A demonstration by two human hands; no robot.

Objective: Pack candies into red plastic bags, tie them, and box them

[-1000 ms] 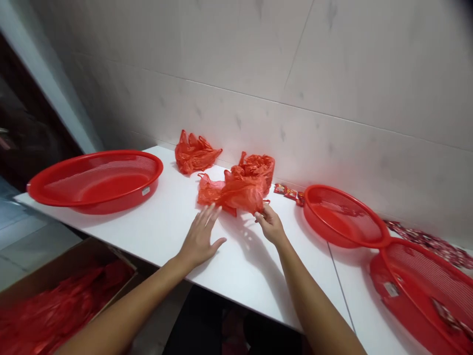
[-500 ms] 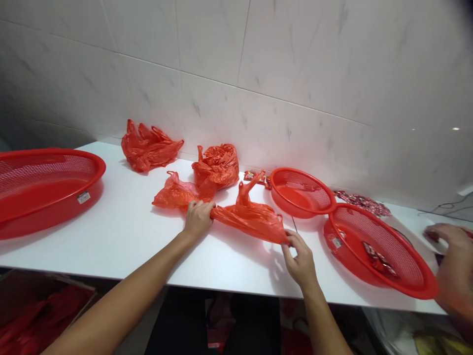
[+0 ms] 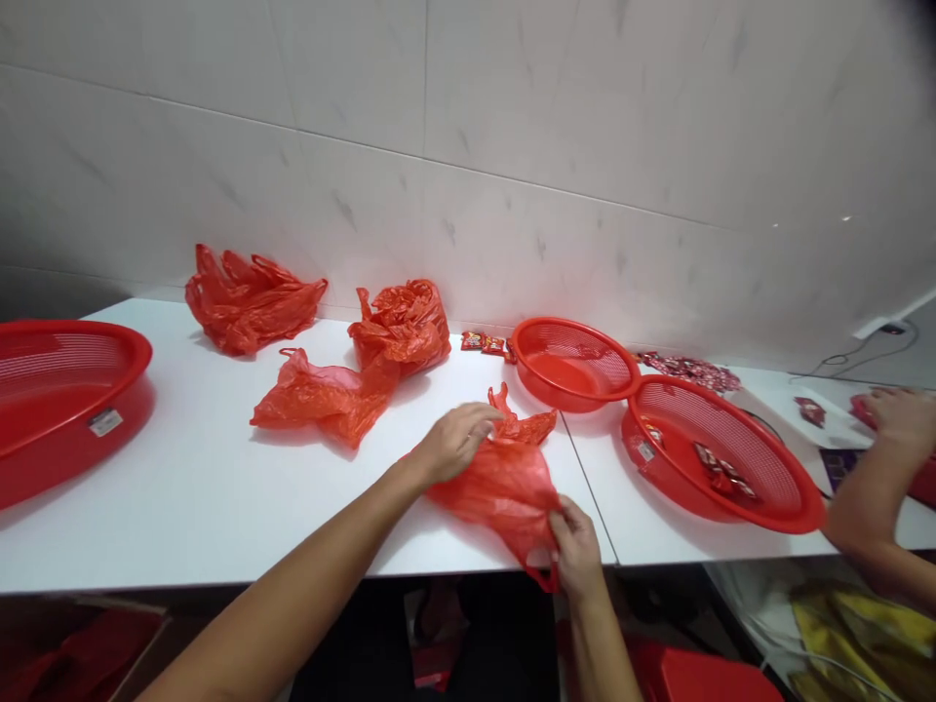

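Observation:
A red plastic bag (image 3: 497, 492) is spread near the table's front edge, its mouth and a handle loop turned to the right. My right hand (image 3: 577, 548) pinches the bag's right edge near that loop. Over the bag's upper left part is my left hand (image 3: 462, 441), fingers loosely bent and apart; whether they touch the plastic I cannot tell. Just behind lies a crumpled red piece with a handle (image 3: 530, 427), perhaps part of the same bag. Another flattened red bag (image 3: 322, 398) rests to the left, touching a bundled red bag (image 3: 406, 327).
Red baskets stand at the left (image 3: 109, 390), back right (image 3: 574, 366) and right (image 3: 721, 453), the last holding small packets (image 3: 723, 473). Another red bag (image 3: 253, 300) leans by the wall. More packets (image 3: 483, 343) lie behind. A co-worker's hand (image 3: 903, 419) is at far right.
My left hand has let go of the gathered bag and moved right. The bag is now spread flatter and nearer the front edge. My right hand has moved down. The view has shifted right.

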